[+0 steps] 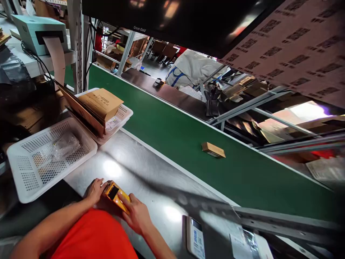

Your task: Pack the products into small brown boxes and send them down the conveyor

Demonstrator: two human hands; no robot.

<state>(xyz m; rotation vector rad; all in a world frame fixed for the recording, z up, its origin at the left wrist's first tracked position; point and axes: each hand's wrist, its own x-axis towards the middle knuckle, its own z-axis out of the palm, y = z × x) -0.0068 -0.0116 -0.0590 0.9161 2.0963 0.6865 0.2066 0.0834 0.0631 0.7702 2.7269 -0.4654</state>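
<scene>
A yellow handheld device with a dark screen (118, 198) is gripped in my right hand (137, 215), whose fingers lie over its near end. It is held low over the metal tabletop, close to my body. My left hand (95, 191) is at the far end of the device, fingers curled against a small brownish thing there. The device and fingers hide most of that thing, so I cannot make out what it is. To the left is a white perforated basket (81, 169) with clear plastic packaging (66, 144) inside.
A second white basket (126, 112) holds cardboard pieces (101, 102). Beyond the metal table (140, 162) runs a green conveyor belt (167, 126) carrying a small cardboard box (213, 150). A scale (196, 237) lies front right. A label printer (40, 34) stands back left; a monitor (175, 21) hangs overhead.
</scene>
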